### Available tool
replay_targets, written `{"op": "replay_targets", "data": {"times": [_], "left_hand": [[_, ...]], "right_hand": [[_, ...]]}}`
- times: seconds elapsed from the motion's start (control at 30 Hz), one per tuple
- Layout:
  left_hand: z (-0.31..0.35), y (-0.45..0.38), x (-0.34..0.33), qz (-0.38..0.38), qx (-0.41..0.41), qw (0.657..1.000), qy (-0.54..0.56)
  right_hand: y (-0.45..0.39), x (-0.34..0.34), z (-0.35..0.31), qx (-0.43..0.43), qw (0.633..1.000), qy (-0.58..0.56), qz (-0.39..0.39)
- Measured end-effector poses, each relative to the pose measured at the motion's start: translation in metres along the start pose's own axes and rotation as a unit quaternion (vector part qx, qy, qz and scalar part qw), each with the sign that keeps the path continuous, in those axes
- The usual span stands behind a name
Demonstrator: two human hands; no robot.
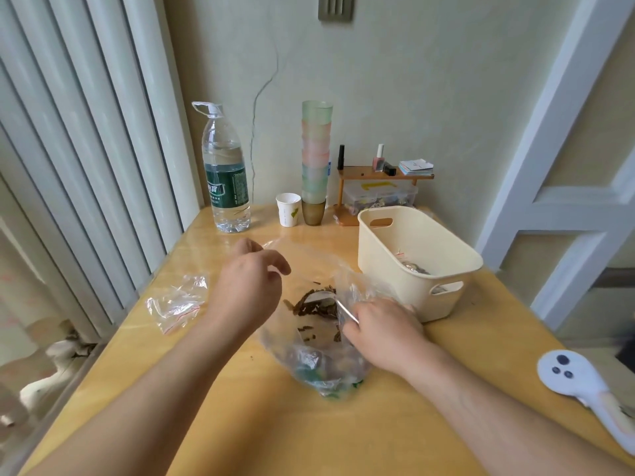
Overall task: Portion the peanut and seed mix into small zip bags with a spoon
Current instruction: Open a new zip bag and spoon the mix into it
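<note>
A large clear plastic bag (309, 359) lies open on the yellow table (240, 424), with dark brown bits of mix (314, 304) inside. My right hand (381, 331) grips a metal spoon (338, 305) whose bowl is down in the mix. My left hand (249, 283) hovers over the bag's far left edge with its fingers loosely curled; whether it pinches the plastic I cannot tell. Several small empty zip bags (177, 302) with red seal lines lie to the left of my left hand.
A cream plastic basket (388, 249) with some filled bags stands right of the big bag. At the back stand a water bottle (226, 173), a paper cup (288, 209), a stack of coloured cups (315, 159) and a small wooden shelf (378, 173). A white controller (567, 376) lies at the right edge.
</note>
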State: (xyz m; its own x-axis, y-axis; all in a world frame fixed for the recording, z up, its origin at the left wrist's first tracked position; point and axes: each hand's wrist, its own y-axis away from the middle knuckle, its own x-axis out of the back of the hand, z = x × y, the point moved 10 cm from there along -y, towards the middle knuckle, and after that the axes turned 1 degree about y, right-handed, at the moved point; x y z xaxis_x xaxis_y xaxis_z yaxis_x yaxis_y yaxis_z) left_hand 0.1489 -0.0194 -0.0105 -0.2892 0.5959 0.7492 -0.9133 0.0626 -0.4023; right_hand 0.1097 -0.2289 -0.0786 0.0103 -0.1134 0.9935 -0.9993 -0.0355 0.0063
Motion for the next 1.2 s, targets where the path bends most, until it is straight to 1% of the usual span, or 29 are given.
{"op": "replay_targets", "data": {"times": [0.1,0.13,0.2,0.27,0.33,0.4,0.5,0.6,0.7,0.8,0.87,1.03,1.13,1.2], "left_hand": [[0.011,0.007,-0.015,-0.055,-0.019,0.988,-0.140],[0.017,0.006,-0.022,-0.067,-0.033,0.983,-0.165],[0.030,0.000,-0.035,-0.089,-0.061,0.981,-0.163],[0.035,-0.013,-0.051,-0.113,-0.071,0.982,-0.134],[0.028,-0.024,-0.073,-0.161,-0.057,0.978,-0.118],[0.014,-0.032,-0.094,-0.206,-0.034,0.969,-0.129],[-0.008,-0.039,-0.116,-0.240,-0.004,0.960,-0.146],[-0.025,-0.045,-0.126,-0.267,0.016,0.953,-0.144],[-0.039,-0.058,-0.122,-0.235,0.023,0.962,-0.134],[-0.036,-0.069,-0.100,-0.159,0.018,0.983,-0.091],[-0.027,-0.074,-0.081,-0.116,0.010,0.992,-0.058],[0.004,-0.071,-0.039,-0.043,-0.028,0.998,-0.018],[0.021,-0.065,-0.020,-0.011,-0.042,0.999,0.012],[0.028,-0.060,-0.016,-0.003,-0.046,0.999,0.018]], "right_hand": [[-0.001,0.004,0.007,-0.008,1.000,0.008,-0.014],[-0.001,0.004,0.007,-0.009,1.000,0.013,-0.017],[-0.002,0.002,0.006,-0.012,0.999,0.024,-0.018],[-0.006,-0.001,0.005,-0.026,0.999,0.031,-0.013],[-0.011,-0.006,0.007,-0.050,0.997,0.046,-0.020],[-0.017,-0.010,0.008,-0.070,0.996,0.048,-0.024],[-0.022,-0.012,0.007,-0.086,0.996,0.014,-0.011],[-0.022,-0.011,0.002,-0.076,0.997,-0.006,-0.012],[-0.021,-0.002,0.001,-0.056,0.998,0.002,0.005],[-0.018,0.009,0.003,-0.039,0.998,0.038,0.017],[-0.014,0.021,0.004,-0.033,0.997,0.064,0.039],[-0.004,0.056,0.010,-0.039,0.990,0.103,0.083],[0.002,0.066,0.013,-0.051,0.989,0.108,0.086],[0.005,0.066,0.016,-0.059,0.989,0.113,0.075]]}}
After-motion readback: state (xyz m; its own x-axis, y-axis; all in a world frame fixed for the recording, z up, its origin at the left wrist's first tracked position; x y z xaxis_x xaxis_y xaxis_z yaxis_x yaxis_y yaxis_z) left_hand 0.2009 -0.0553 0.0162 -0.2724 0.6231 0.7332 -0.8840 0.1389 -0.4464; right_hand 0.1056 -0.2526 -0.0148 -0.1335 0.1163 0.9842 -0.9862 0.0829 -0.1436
